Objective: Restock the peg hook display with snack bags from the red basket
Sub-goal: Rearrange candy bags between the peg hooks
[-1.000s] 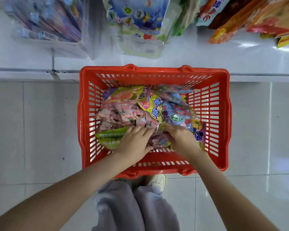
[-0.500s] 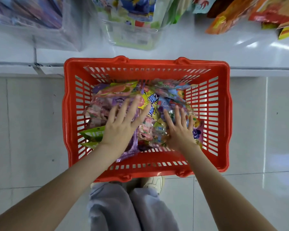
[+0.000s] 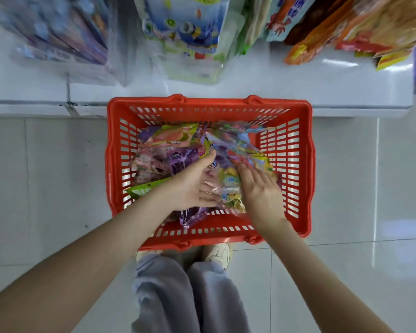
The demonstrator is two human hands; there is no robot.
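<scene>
one wide-angle view is taken from the person's head and is aimed almost straight down. the red basket (image 3: 209,103) is seen from directly above, near and centred in the frame. the floor (image 3: 46,176) is spread across the middle and lower frame, the trousers (image 3: 190,296) are caught at the bottom centre, and the shelf base (image 3: 322,87) with hanging bags (image 3: 185,32) is bent along the top edge.
</scene>
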